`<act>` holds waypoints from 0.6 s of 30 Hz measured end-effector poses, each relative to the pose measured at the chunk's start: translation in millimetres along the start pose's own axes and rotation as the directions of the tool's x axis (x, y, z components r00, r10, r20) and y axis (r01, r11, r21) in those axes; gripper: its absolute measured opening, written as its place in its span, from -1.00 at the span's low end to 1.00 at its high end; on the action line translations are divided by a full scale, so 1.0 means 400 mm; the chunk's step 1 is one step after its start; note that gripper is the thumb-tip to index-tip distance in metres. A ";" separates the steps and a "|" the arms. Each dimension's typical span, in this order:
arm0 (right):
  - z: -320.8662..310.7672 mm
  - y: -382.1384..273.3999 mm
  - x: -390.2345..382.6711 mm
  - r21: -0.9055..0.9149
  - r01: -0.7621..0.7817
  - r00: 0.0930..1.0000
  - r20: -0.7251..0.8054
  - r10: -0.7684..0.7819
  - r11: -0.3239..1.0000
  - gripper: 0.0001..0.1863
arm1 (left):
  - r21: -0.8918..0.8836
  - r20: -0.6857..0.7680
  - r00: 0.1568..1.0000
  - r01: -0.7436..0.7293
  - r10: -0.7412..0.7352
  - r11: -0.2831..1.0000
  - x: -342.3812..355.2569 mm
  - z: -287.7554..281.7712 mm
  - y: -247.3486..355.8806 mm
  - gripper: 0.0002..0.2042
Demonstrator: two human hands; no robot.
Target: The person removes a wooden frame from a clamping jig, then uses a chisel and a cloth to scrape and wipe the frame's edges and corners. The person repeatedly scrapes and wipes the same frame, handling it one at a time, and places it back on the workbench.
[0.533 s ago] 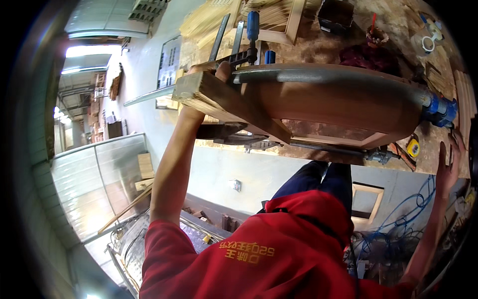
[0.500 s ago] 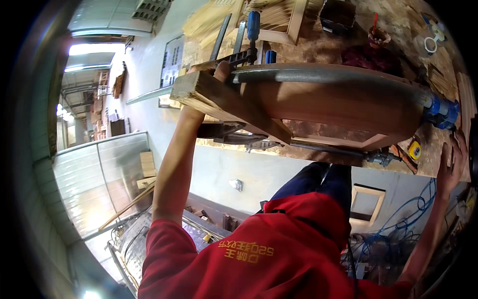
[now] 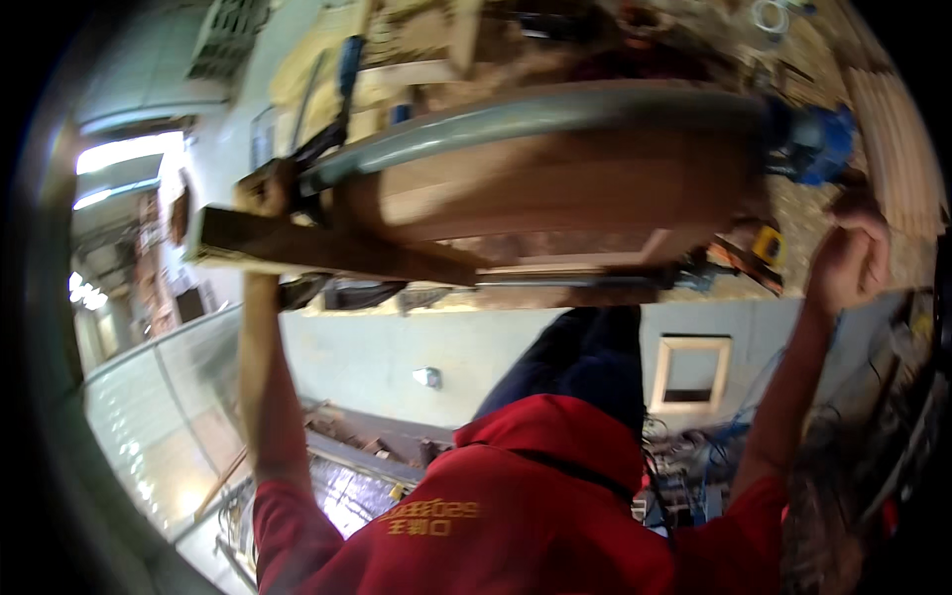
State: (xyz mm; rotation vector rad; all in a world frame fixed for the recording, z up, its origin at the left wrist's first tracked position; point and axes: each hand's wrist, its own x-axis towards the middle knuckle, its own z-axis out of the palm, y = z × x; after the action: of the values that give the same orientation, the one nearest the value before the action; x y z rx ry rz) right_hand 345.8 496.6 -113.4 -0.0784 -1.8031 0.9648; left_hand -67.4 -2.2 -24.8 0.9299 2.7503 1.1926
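My left hand [image 3: 274,192] grips the left end of the long metal pipe clamp [image 3: 488,126], behind a squared timber [image 3: 327,247] that partly hides my wrist. The clamp lies along a curved, reddish wooden piece [image 3: 562,183], with a pale framed panel below. A dark bar clamp with a blue handle [image 3: 350,63] stands beside my left hand. My right hand [image 3: 845,255] is closed just below the blue clamp fitting [image 3: 825,144] at the pipe's right end; what its blurred fingers hold is unclear.
The cluttered workbench [image 3: 799,273] carries a wooden frame at the back, a yellow tape measure [image 3: 767,245] and strips [image 3: 883,149] at right. Below are a small frame [image 3: 691,342] against the pale surface, tangled hoses and a translucent panel [image 3: 164,416] at left.
The view has shifted and blurred. The clamped piece and my left hand appear farther left, with the timber lying flatter. My right hand has gone from spread fingers to closed, and moved up.
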 end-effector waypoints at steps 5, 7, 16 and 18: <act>0.039 -0.040 0.023 0.059 -0.068 0.993 -0.096 0.074 0.996 -0.79 | 0.161 0.175 0.983 -0.091 0.063 0.983 0.046 -0.023 0.040 -0.53; 0.039 -0.046 0.023 0.093 -0.132 0.980 -0.134 0.144 0.987 -0.79 | 0.148 0.156 0.986 -0.078 0.054 0.986 0.045 -0.012 0.047 -0.52; 0.041 -0.107 0.057 -0.011 -0.328 0.944 -0.030 0.328 0.945 -0.76 | 0.143 0.160 0.983 -0.118 0.095 0.983 0.043 -0.024 0.022 -0.52; 0.032 -0.086 0.045 -0.059 -0.233 0.972 -0.024 0.232 0.971 -0.75 | 0.166 0.176 0.982 -0.096 0.066 0.981 0.040 -0.009 0.051 -0.54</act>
State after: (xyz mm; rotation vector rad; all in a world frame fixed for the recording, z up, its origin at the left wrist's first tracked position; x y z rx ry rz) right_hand 340.0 474.5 -79.2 -0.3424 -1.8360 1.0684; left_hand -70.8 14.5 -5.3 1.1130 2.7354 0.8457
